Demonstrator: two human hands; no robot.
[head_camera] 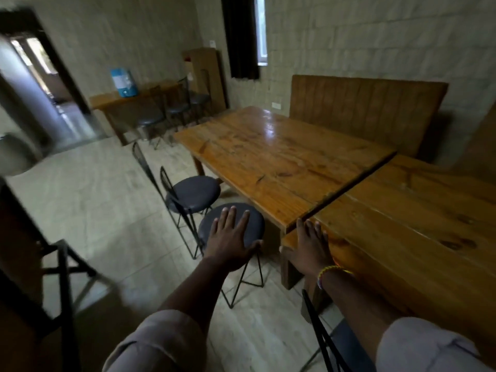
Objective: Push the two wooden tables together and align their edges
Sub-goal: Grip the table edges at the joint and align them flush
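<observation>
The two wooden tables stand nearly together: the far table (276, 157) and the near table (418, 232) are parted only by a thin dark seam (349, 187) that runs from the front edge back toward the wooden bench seat (367, 108) at the wall. The push looks largely done. What is left, by my judgement, is the alignment: at the front the near table's corner sits further out than the far table's corner, so the front edges make a small step.

Both tables lie with their long axes in one line, end to end, the seam crossing that line.

The right hand (308, 245) lies flat, fingers extended, on the near table's front corner beside the seam, pressing rather than gripping. The left hand (230, 237) is released, fingers spread, hovering above a round stool (255, 218) near the far table's corner.
</observation>
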